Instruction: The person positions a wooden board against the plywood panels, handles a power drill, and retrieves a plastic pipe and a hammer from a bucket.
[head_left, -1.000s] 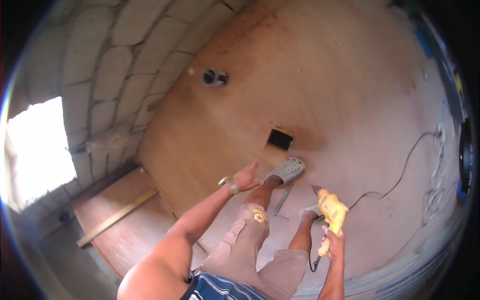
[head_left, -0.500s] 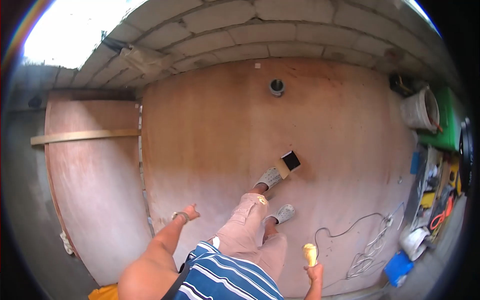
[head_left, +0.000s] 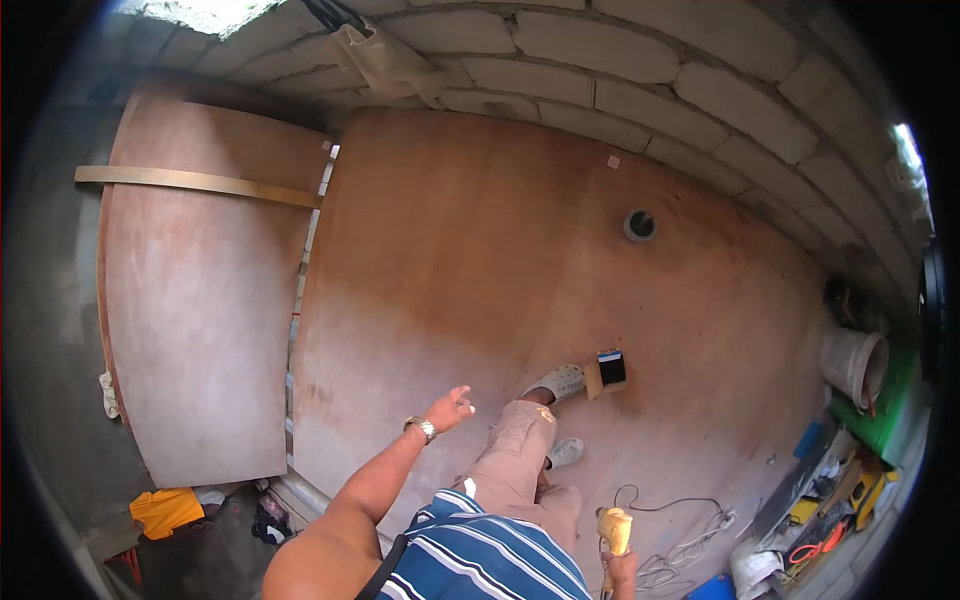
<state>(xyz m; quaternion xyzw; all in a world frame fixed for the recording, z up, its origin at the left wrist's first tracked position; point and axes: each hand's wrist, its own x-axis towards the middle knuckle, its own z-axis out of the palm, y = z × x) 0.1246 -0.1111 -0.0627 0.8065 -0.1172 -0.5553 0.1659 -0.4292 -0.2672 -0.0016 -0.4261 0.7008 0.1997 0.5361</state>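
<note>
My left hand (head_left: pixel 452 408), with a metal watch on its wrist, reaches forward above the brown wooden panel (head_left: pixel 420 250). It holds nothing, and its fingers are apart and partly bent. At the lower right my right hand (head_left: pixel 622 568) is wrapped round a yellow power tool (head_left: pixel 614 530), held upright beside my leg; its exact kind is hard to make out. A dark cord (head_left: pixel 665 502) lies on the panel near the tool. Just ahead of my grey clog (head_left: pixel 560 382) stands a small open cardboard box (head_left: pixel 610 370) with something black inside.
A round grey container (head_left: pixel 640 226) stands farther off on the panel. Along the right lie a white bucket (head_left: pixel 850 362), a green case (head_left: pixel 885 405) and assorted tools (head_left: pixel 830 510). To the left, a wooden batten (head_left: pixel 210 182) crosses a second panel (head_left: pixel 200 330). Block walls (head_left: pixel 620 90) rise behind.
My view has swung left, so the box and container sit farther right and a yellow cloth appears at lower left. My left hand has moved forward; my right hand still grips the tool.
</note>
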